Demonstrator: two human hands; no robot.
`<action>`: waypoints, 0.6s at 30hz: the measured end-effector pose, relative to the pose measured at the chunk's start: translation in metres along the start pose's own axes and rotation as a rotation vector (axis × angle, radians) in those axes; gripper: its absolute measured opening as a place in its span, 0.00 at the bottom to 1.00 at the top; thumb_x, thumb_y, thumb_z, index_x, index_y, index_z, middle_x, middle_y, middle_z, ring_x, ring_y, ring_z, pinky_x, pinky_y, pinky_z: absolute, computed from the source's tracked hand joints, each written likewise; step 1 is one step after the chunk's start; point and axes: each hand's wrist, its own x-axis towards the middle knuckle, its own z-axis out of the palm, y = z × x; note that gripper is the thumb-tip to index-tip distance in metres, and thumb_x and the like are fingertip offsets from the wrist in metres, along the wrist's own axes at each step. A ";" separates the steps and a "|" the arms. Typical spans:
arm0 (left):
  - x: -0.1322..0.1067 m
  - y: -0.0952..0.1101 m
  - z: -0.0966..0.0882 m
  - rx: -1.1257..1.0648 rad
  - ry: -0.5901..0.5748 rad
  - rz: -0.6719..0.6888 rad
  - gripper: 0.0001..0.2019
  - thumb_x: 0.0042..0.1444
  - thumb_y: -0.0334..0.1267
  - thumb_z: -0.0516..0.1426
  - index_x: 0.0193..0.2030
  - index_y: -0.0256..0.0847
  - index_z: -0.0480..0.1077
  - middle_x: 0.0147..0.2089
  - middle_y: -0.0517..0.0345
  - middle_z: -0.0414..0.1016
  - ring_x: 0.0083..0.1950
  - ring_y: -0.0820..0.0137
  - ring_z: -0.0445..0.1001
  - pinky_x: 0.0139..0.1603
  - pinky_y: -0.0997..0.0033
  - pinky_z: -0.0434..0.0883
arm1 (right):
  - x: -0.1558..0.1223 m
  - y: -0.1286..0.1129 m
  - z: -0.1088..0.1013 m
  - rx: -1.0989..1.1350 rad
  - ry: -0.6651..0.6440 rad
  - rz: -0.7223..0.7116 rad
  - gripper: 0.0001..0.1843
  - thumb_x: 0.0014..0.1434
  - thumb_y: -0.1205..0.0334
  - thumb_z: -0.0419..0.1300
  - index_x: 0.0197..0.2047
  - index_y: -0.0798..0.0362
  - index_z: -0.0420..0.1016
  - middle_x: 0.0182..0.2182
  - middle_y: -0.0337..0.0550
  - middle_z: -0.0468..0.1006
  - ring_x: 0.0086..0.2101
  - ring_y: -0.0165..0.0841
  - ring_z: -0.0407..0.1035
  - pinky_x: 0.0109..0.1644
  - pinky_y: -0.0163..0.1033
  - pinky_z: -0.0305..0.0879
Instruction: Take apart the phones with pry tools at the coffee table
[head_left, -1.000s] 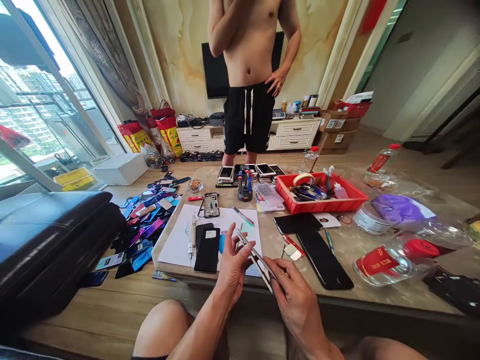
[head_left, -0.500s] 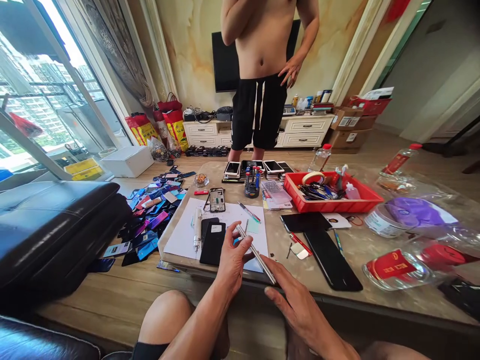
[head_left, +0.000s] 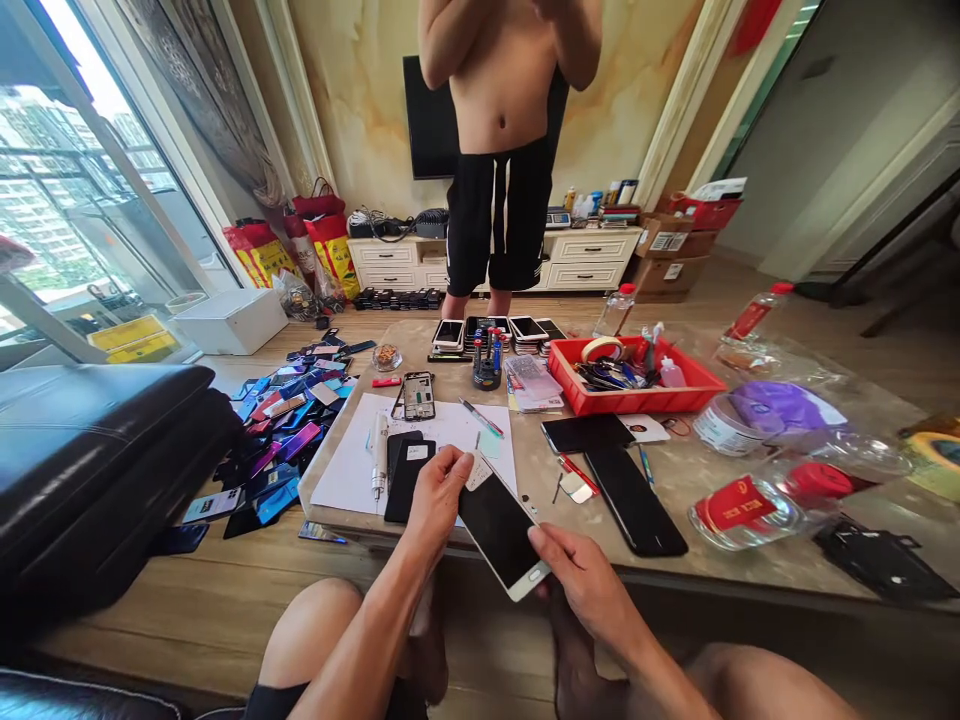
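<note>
A white-framed smartphone point(head_left: 499, 530) is held between both hands over the table's front edge, its dark screen facing up. A small paper label with handwriting sticks to its upper end. My left hand point(head_left: 437, 495) grips the upper left end, thumb on top. At the lower right end, near the oval home button, my right hand point(head_left: 574, 565) pinches the edge with its thumb on top. Just beyond lie a black phone panel point(head_left: 411, 485) with a white sticker, a white pen-shaped tool point(head_left: 379, 460) and a pen point(head_left: 481, 418), all on white paper point(head_left: 345, 470).
A stripped phone frame point(head_left: 417, 397), a screwdriver stand point(head_left: 487, 372) and a red tool tray point(head_left: 645, 402) stand farther back. Two black phones point(head_left: 634, 500) lie at right, near a large plastic bottle point(head_left: 750, 515). Many phones point(head_left: 292, 430) are heaped on the floor. A person point(head_left: 499, 200) stands beyond the table.
The smartphone has turned from edge-on to screen up. My right hand has closed on its lower end. The standing person's lowered arm has come up, and the view has shifted slightly right.
</note>
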 end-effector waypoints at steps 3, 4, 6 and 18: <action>-0.003 0.001 0.002 -0.023 -0.035 -0.005 0.26 0.54 0.60 0.62 0.26 0.40 0.61 0.27 0.65 0.55 0.31 0.74 0.52 0.32 0.74 0.53 | 0.001 0.001 0.007 0.009 -0.052 0.031 0.32 0.64 0.28 0.49 0.25 0.48 0.56 0.21 0.33 0.57 0.22 0.30 0.56 0.26 0.35 0.56; -0.004 0.002 0.002 -0.030 -0.050 -0.013 0.26 0.54 0.60 0.63 0.25 0.40 0.61 0.27 0.65 0.55 0.31 0.74 0.52 0.32 0.74 0.53 | 0.000 -0.001 0.008 -0.042 -0.036 -0.002 0.32 0.64 0.29 0.49 0.25 0.48 0.53 0.21 0.33 0.54 0.23 0.29 0.54 0.26 0.35 0.53; -0.004 0.004 0.001 -0.052 -0.086 -0.042 0.26 0.53 0.60 0.64 0.25 0.39 0.62 0.26 0.66 0.57 0.30 0.75 0.53 0.31 0.75 0.53 | -0.002 -0.005 0.006 -0.151 0.012 -0.090 0.32 0.66 0.31 0.48 0.24 0.49 0.49 0.21 0.33 0.50 0.24 0.29 0.50 0.28 0.36 0.48; -0.041 -0.004 0.037 -0.171 -0.390 -0.431 0.27 0.55 0.63 0.62 0.35 0.36 0.74 0.26 0.50 0.78 0.19 0.71 0.70 0.19 0.73 0.67 | 0.012 -0.006 -0.005 0.100 0.150 0.074 0.39 0.63 0.24 0.44 0.26 0.51 0.70 0.20 0.41 0.72 0.23 0.34 0.67 0.29 0.38 0.63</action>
